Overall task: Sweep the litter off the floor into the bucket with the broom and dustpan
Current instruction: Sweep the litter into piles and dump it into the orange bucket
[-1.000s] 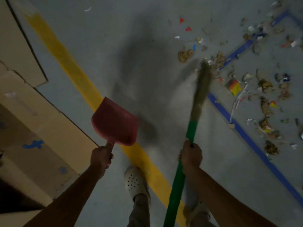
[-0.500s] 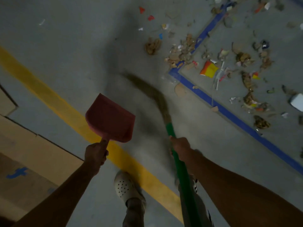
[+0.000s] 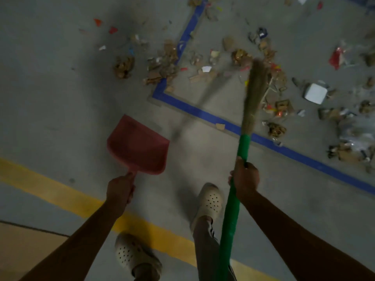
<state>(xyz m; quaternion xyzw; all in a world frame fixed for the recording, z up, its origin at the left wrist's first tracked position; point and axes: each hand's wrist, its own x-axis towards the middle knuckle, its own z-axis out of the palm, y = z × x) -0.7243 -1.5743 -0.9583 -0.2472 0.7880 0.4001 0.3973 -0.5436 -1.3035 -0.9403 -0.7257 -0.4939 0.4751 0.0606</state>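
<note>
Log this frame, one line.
left hand: grips red plastic dustpan | right hand: grips green-handled straw broom, bristles amid scattered paper and cardboard litter | litter: both sides of blue tape line | bucket: not in view

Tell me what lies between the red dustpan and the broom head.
Head view: the blue tape line crosses that stretch, with one small cardboard scrap at its edge and a blurred shadow streak; otherwise bare floor.

Dustpan (image 3: pixel 138 145): left of the broom (image 3: pixel 254 92), ahead of the left hand (image 3: pixel 120 189), between floor stripe (image 3: pixel 67 197) and tape line (image 3: pixel 203 113).
Broom: head crosses the tape line into the litter (image 3: pixel 162 65); handle passes through the right hand (image 3: pixel 245 177).
Litter: mostly beyond the tape line, some left of its corner.
Forward shoe (image 3: pixel 210 201): ahead of the floor stripe, just left of the broom handle.
</note>
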